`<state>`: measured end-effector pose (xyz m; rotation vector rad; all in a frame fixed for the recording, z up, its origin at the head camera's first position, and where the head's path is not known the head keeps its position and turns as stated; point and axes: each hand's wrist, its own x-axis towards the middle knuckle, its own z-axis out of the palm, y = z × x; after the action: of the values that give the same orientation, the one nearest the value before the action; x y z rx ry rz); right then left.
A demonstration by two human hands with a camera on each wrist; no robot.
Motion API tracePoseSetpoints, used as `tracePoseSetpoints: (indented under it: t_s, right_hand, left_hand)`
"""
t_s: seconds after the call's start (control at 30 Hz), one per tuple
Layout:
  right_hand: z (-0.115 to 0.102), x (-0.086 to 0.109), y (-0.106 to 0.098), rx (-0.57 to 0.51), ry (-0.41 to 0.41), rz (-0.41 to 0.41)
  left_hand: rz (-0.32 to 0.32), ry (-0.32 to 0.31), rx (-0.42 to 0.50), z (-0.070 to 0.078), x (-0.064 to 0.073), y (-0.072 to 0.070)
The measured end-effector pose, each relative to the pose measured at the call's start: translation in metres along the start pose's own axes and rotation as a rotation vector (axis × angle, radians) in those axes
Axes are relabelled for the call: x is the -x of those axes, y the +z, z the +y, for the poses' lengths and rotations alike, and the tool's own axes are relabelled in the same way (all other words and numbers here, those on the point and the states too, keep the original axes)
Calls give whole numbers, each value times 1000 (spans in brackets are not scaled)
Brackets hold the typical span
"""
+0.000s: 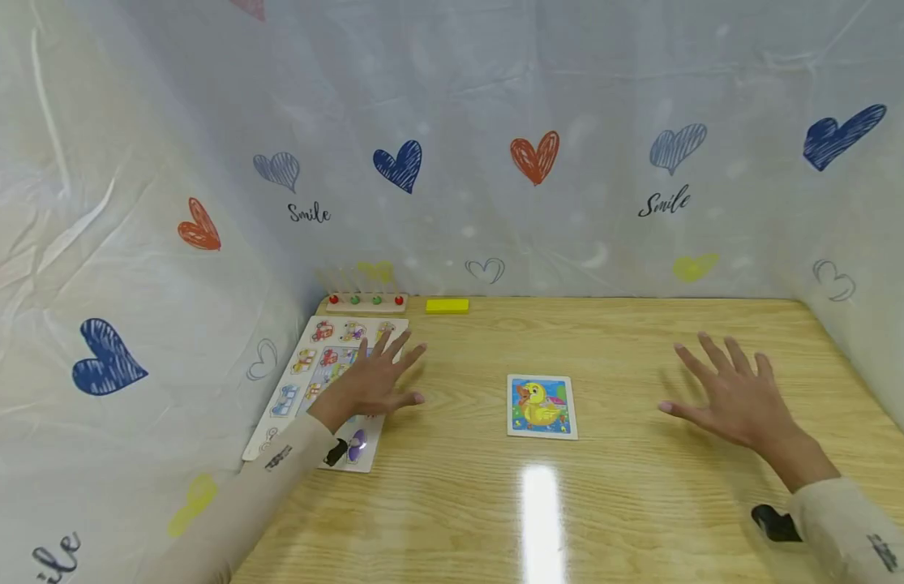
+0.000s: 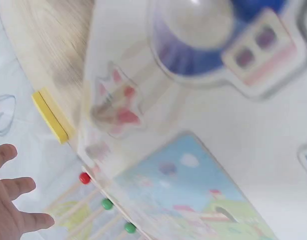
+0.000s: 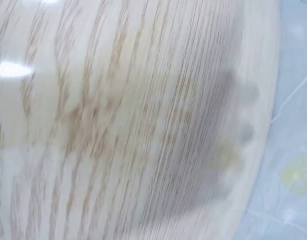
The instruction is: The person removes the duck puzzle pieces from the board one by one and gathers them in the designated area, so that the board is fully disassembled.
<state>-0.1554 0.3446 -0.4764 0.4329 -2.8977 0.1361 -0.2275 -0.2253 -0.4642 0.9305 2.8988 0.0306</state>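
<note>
My left hand (image 1: 374,381), fingers spread, hovers over the right part of a white picture board (image 1: 282,369) with vehicle pictures. Its fingers also show at the lower left of the left wrist view, holding nothing. On the right, my right hand (image 1: 743,401) is held above the bare wood with fingers and thumb spread apart; the right wrist view shows only its shadow on the table. Between the hands lies a small square duck puzzle (image 1: 541,407), a yellow duck on blue with a white border, touched by neither hand.
Behind the board, at the back edge, stands a wooden strip (image 1: 367,303) with red and green beads and thin rods. A yellow block (image 1: 447,307) lies beside it. White sheets (image 1: 452,227) printed with hearts hang around the wooden table (image 1: 452,503).
</note>
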Motion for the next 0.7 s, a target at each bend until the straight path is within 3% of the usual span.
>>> tracePoseSetpoints:
  t_s: [0.23,0.47,0.7]
  right_hand:
    - [-10,-7,-1,-32,-46,16]
    - [-25,-17,-6,-101,-23,-75]
    - [-40,-25,0,-170,0,-128]
  left_hand:
    - [-8,115,10,28,-7,3]
    - [-75,245,-24,62,-18,-1]
    - [-109,379,-73,97,-33,9]
